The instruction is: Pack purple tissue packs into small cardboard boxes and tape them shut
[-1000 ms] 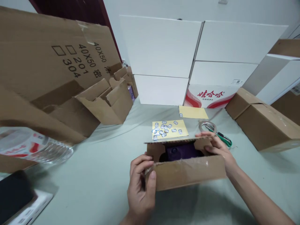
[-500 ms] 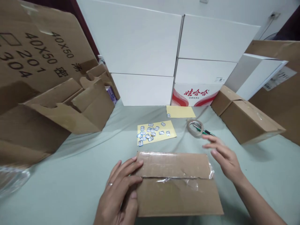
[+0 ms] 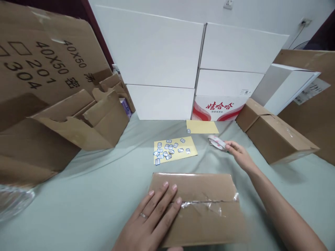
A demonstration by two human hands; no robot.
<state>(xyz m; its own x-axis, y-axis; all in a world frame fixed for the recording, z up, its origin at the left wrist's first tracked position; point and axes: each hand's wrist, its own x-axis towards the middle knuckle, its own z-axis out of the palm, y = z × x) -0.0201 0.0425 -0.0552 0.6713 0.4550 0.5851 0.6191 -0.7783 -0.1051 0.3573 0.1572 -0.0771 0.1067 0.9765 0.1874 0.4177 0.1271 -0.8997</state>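
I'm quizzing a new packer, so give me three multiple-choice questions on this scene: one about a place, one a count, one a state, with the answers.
1. Where is the left hand?
A) On top of the cardboard box
B) On the roll of tape
C) Inside the box

2. How many labels lie on the farther yellow sheet?
A) None
B) One
C) Five

3. What state are the box's flaps in?
A) Standing open
B) Shut, with clear tape across the seam
C) Torn off

Answers:
1: A, it lies flat on the box top.
2: B, a single label sits at the sheet's near left corner.
3: B, the seam is closed under the tape.
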